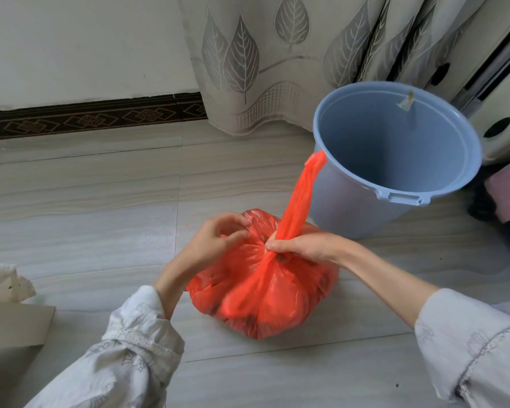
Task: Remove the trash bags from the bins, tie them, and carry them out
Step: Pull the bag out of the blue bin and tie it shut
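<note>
A full red trash bag (265, 293) sits on the floor in front of me. My right hand (304, 245) pinches the bag's gathered neck at the top, and one long red handle strip (304, 195) stands up from that grip toward the bin. My left hand (218, 238) has its fingers curled at the bag's left top edge, touching the plastic there. The blue plastic bin (395, 154) stands just behind the bag to the right, with no bag inside it.
A leaf-patterned curtain (262, 60) hangs behind the bin. A white appliance (495, 83) and dark and pink items (504, 195) crowd the right edge. Cardboard (9, 316) lies at the left. Pale floor tiles (86, 201) stretch to the wall.
</note>
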Demonstrator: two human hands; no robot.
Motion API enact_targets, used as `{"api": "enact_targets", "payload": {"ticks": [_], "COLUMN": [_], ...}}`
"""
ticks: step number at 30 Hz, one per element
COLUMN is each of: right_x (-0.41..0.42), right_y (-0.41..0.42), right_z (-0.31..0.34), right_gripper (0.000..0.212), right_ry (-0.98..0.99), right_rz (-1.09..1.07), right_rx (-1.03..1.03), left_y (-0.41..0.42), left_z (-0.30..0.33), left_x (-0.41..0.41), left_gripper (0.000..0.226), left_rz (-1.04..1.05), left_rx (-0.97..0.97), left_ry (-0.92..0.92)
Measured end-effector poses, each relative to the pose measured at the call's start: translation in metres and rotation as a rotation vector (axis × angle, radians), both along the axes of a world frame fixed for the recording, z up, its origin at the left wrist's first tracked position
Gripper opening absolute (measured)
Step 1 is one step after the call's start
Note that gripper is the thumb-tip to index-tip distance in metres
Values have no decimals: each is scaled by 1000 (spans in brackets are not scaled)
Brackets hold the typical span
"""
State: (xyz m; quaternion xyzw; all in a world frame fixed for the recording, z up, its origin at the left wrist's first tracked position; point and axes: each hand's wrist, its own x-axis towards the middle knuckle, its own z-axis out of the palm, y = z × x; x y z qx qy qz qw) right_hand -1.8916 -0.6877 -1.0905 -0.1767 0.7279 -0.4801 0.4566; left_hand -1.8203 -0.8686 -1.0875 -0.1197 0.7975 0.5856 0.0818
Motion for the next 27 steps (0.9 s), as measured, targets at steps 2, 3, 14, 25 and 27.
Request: {"api": "enact_targets", "payload": {"ticks": [2, 3, 14, 25, 27], "right_x": [-1, -1, -6, 4, 5], "right_y": [1, 2, 30, 27, 24], "right_z": [13, 18, 13, 4, 1], "right_gripper": [13, 15, 21, 20, 24], "right_ry": [231, 289, 308, 616, 700], "right_rz": [187, 239, 229, 196, 203], "right_rx": [110, 107, 85, 147, 204], "left_y": [10, 13, 33, 45, 47], "left_z": [-11, -14, -26, -28, -26], "left_x": [1, 0, -4, -4, -4], "left_gripper": [24, 23, 11, 11, 13], "left_rz": [-103, -145, -249, -243, -230], "left_rx": [-77, -102, -274, -282, -254], "left_ry": [32, 44, 99, 58, 37]}}
